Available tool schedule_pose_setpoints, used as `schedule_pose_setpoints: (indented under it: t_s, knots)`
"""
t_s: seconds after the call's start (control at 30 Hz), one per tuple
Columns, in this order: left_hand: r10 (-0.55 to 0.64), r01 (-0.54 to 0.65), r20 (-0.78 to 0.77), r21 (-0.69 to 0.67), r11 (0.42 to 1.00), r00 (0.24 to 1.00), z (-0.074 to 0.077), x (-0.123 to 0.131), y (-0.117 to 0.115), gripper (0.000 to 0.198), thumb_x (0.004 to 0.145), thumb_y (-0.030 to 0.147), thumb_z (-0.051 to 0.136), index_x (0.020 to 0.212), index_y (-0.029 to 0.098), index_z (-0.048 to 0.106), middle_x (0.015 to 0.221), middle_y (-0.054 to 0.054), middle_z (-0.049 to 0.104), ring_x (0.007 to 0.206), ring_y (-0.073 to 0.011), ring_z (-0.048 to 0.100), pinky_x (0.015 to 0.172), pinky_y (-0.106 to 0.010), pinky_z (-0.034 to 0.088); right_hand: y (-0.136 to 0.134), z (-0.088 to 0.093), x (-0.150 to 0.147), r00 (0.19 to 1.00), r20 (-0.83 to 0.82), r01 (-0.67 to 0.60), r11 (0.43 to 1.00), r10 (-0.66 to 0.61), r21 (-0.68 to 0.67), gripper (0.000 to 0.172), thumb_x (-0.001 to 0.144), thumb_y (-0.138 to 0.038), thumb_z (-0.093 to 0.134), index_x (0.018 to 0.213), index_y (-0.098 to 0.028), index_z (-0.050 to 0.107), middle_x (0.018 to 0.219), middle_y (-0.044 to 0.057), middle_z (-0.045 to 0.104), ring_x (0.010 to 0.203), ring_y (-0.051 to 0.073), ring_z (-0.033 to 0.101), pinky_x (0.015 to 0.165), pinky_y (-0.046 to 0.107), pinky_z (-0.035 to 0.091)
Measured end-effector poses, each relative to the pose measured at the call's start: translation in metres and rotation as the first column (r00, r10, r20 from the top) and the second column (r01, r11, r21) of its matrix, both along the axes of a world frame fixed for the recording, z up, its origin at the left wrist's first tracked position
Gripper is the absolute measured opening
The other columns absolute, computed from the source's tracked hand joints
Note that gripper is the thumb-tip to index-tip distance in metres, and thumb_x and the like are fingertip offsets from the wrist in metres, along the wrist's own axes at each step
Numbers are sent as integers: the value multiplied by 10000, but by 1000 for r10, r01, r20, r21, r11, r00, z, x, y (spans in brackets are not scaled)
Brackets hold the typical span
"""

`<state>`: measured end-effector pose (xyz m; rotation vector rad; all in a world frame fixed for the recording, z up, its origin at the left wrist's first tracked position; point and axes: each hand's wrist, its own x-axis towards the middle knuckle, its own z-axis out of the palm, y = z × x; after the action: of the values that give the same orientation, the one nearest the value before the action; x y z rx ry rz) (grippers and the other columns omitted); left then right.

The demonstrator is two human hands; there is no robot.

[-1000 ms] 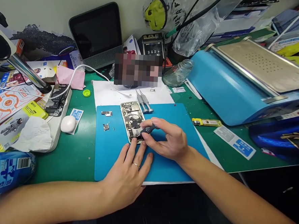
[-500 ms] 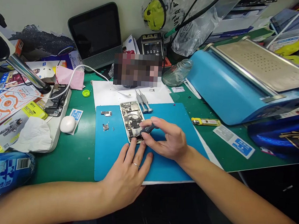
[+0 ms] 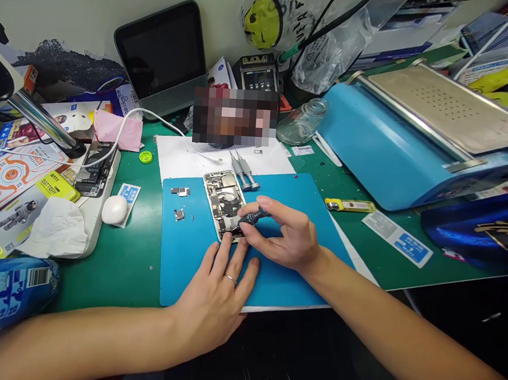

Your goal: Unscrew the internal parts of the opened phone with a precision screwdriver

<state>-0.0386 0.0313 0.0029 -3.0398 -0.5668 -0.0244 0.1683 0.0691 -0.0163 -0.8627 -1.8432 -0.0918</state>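
An opened smartphone [image 3: 224, 202], its inner parts bare, lies tilted on a blue work mat [image 3: 189, 272]. My left hand [image 3: 220, 288] rests flat below it, fingers spread, with fingertips touching the phone's lower edge. Between thumb and fingers of my right hand [image 3: 288, 235] is a dark-handled screwdriver [image 3: 254, 216], held low over the phone's lower right part. Its tip is hidden. Left of the phone lie a small metal-topped board piece [image 3: 180, 192] and a second small part [image 3: 179, 214]. Two grey screwdrivers [image 3: 245, 175] lie side by side just beyond the phone's top right.
A blue machine with a metal plate [image 3: 368, 151] fills the right side. Behind stand a dark-screened display [image 3: 163, 58] and a glass jar [image 3: 301, 124]. On the left are a white earbud case [image 3: 114, 210], a crumpled tissue [image 3: 60, 230] and boxes. A yellow tool [image 3: 350, 206] lies right.
The screwdriver's handle has tilted very slightly in my right hand. Both hands and the phone otherwise keep their places.
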Motion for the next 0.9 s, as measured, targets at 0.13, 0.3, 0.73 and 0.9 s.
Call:
schedule_pose_setpoints:
  t_s: [0.13, 0.3, 0.73, 0.9]
  knots:
    - [6, -6, 6, -10, 1000, 1000, -1, 0, 0, 873, 894, 582, 649, 1547, 63, 392, 1631, -284, 278, 1515, -481, 260, 1170, -548, 283, -2, 1, 1, 998, -47, -41, 997, 37, -72, 711, 896, -68, 660, 1513, -243, 354, 949, 50, 717, 770, 163, 727, 637, 261, 665]
    - [4, -4, 9, -26, 1000, 1000, -3, -1, -1, 876, 902, 578, 638, 1555, 60, 371, 1637, -288, 261, 1528, -474, 230, 1187, -546, 252, -2, -1, 1, 990, -133, -70, 991, 54, -114, 769, 857, -14, 666, 1518, -270, 367, 971, 47, 689, 805, 165, 718, 637, 263, 663]
    - [-4, 5, 7, -56, 998, 1000, 0, -1, -1, 870, 910, 565, 640, 1558, 54, 364, 1634, -286, 271, 1527, -465, 237, 1201, -545, 220, -2, -3, -2, 958, -286, -29, 985, -21, -168, 637, 879, -43, 656, 1431, -286, 450, 970, 32, 665, 798, 162, 725, 613, 261, 652]
    - [-23, 25, 62, -31, 999, 998, 0, -1, 1, 887, 924, 628, 595, 1537, 24, 380, 1631, -287, 277, 1543, -427, 223, 1241, -512, 138, -1, -1, 1, 943, -320, 16, 973, -91, -231, 543, 916, -109, 645, 1384, -302, 449, 943, 21, 691, 747, 153, 717, 596, 257, 645]
